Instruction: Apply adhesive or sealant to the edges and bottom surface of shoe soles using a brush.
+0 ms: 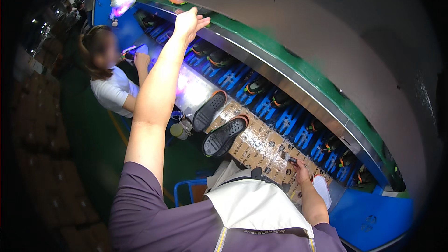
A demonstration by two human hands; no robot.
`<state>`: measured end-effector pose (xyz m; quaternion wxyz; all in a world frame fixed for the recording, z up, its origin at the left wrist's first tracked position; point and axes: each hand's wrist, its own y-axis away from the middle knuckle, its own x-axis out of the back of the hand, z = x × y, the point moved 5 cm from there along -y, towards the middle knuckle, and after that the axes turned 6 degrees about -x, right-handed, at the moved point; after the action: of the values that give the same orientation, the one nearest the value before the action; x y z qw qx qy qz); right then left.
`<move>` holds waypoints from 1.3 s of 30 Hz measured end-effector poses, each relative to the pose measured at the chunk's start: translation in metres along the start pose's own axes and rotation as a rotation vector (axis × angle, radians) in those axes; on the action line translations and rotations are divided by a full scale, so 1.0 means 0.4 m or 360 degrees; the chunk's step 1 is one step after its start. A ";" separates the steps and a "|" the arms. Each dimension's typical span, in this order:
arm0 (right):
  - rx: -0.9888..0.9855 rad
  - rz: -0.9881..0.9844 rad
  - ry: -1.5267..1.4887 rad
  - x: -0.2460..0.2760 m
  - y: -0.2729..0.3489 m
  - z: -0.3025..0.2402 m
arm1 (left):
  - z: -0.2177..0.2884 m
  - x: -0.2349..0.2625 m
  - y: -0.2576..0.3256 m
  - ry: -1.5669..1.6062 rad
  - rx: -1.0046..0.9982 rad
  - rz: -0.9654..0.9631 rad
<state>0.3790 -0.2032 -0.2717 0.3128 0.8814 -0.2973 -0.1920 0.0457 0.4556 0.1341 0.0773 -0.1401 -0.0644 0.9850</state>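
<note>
Desk: the landmark, a long desk (198,82) running diagonally, its middle stretch covered by a taped cardboard sheet (259,151).
Blue racks: the blue racks (267,108) line the desk's far side, their slots holding dark shoes (255,86) with green and orange trim; some slots are too shadowed to read.
Pale pot: a pale yellowish pot (178,130) just off the desk's near edge; its contents cannot be made out.
Two upturned soles: one black sole (210,110) at the left end of the desk's cardboard, the other black sole (226,136) just beside it, overhanging the desk's near edge; both bottom up, with orange-red at one end.
Left arm and hand: the arm stretches up across the desk's left part; the left hand (187,24) is beyond the desk at the green belt (284,53), fingers loosely spread, near an orange item (177,1). Contact is unclear.
Right arm and hand: elbow bent, the right hand (303,171) low over the right part of the desk, fingers closed around a small dark tool (292,160).
Co-worker: a person (114,86) at the desk's left end, a hand on a shoe.
</note>
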 end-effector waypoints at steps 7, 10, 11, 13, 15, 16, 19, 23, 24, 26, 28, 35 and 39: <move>0.0048 0.0089 -0.0103 -0.017 0.016 -0.007 | -0.077 0.101 -0.186 -0.1762 -0.1198 0.0054; 0.0033 0.0178 -0.0174 -0.030 0.034 -0.002 | -0.087 0.126 -0.265 -0.2103 -0.1073 -0.0056; -0.0008 0.0224 -0.0207 -0.032 0.042 0.004 | -0.103 0.137 -0.286 -0.2203 -0.1010 -0.0119; -0.0036 0.0377 -0.0308 -0.032 0.058 0.014 | -0.150 0.162 -0.312 -0.2340 -0.0902 -0.0259; 0.0046 0.0351 -0.0347 -0.046 0.067 0.040 | -0.180 0.191 -0.334 -0.2452 -0.0797 -0.0357; 0.0042 0.0457 -0.0346 -0.043 0.053 0.049 | -0.183 0.246 -0.327 -0.2516 -0.0746 -0.0354; -0.0198 0.0355 -0.0320 -0.044 0.024 0.094 | -0.210 0.291 -0.357 -0.2680 -0.0696 -0.0373; -0.0152 0.0376 -0.0331 -0.083 0.046 0.020 | -0.205 0.295 -0.375 -0.2887 -0.0696 -0.0336; -0.0171 0.0420 -0.0434 -0.068 0.038 0.028 | -0.206 0.303 -0.374 -0.2926 -0.0689 -0.0327; -0.0217 0.0451 -0.0546 -0.049 0.024 0.030 | -0.199 0.324 -0.356 -0.2992 -0.0690 -0.0283; -0.0385 0.0532 -0.1015 -0.042 0.015 0.044 | -0.171 0.372 -0.313 -0.3077 -0.0702 -0.0211; -0.0742 0.0469 -0.1321 -0.011 0.044 0.096 | -0.045 0.245 0.119 -0.2782 -0.1350 0.0167; -0.0636 0.0373 -0.1008 -0.006 0.069 0.085 | -0.026 0.101 0.583 -0.1727 -0.1191 -0.0119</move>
<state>0.3482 -0.2340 -0.2778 0.3909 0.6604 -0.4345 -0.4716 -0.0210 0.2350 0.0787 0.0141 0.3610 -0.4370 0.8237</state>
